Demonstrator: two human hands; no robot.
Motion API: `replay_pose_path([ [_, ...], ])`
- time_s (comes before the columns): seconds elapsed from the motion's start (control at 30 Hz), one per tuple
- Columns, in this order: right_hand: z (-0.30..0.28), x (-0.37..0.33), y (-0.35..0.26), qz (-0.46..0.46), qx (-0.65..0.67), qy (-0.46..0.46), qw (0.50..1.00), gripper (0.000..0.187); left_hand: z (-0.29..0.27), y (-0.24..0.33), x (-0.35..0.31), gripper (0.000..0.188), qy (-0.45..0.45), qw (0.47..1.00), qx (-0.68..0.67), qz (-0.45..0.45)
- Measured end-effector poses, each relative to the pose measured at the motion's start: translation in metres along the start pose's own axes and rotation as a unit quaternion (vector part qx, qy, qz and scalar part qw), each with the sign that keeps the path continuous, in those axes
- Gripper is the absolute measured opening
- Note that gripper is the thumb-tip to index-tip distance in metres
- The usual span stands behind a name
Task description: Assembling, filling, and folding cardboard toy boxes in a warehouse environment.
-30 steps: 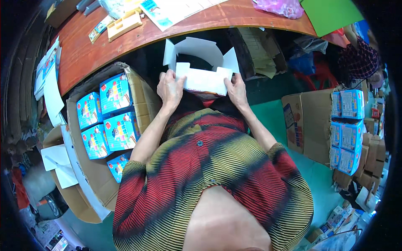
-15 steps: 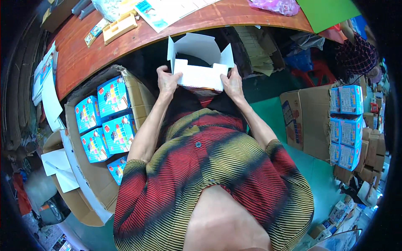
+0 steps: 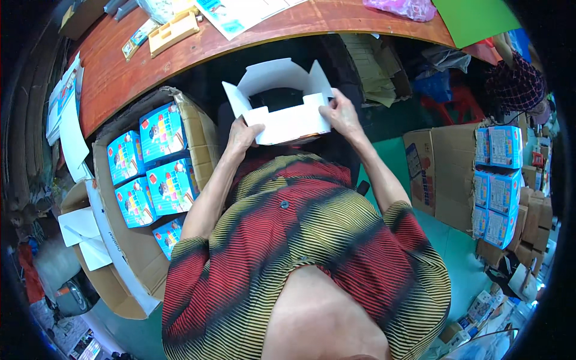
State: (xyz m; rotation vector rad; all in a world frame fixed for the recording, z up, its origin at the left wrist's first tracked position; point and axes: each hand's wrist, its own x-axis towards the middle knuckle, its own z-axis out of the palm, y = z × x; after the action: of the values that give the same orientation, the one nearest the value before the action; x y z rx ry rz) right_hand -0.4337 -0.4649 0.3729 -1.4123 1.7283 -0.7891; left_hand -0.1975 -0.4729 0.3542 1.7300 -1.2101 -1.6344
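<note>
Both my hands hold a small cardboard box point(image 3: 292, 125), white inside, with its flaps standing up and its near end towards me. My left hand point(image 3: 242, 135) grips the left near corner, thumb on the white near flap. At the right side my right hand point(image 3: 342, 114) pinches the box, thumb on the near flap and fingers around the outer wall. Through the box's middle I see a dark space; its bottom cannot be made out. The box is over my lap, just short of the table edge.
A reddish wooden table point(image 3: 114, 90) runs across the far side, bearing a pale yellow tray point(image 3: 174, 35) and printed sheets point(image 3: 240, 18). An open carton point(image 3: 150, 282) of blue printed boxes point(image 3: 171, 186) stands left. Stacked blue boxes point(image 3: 503, 186) are right, beside another carton point(image 3: 453, 174). A person point(image 3: 517, 81) is far right.
The box has come nearer to me and tilted, its right side higher than its left. My left hand has moved down; my right hand has shifted slightly right.
</note>
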Motion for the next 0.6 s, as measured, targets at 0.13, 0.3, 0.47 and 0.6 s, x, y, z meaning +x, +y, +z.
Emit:
replay_pose_path([
  [0.13,0.027,0.009,0.003,-0.014,-0.035,0.049,0.998,0.041,-0.002,-0.016,0.014,0.049,0.031,0.999,-0.018,0.035],
  [0.3,0.028,-0.002,-0.001,-0.116,-0.164,0.099,0.975,0.057,0.007,-0.011,0.015,0.085,0.133,0.965,0.186,0.124],
  [0.47,0.026,-0.007,0.002,-0.194,-0.267,0.111,0.937,0.069,0.025,0.001,0.007,0.078,0.199,0.916,0.248,0.245],
  [0.6,0.024,-0.004,-0.003,-0.221,-0.356,0.065,0.905,0.062,0.03,0.0,0.016,0.066,0.282,0.805,0.334,0.401],
])
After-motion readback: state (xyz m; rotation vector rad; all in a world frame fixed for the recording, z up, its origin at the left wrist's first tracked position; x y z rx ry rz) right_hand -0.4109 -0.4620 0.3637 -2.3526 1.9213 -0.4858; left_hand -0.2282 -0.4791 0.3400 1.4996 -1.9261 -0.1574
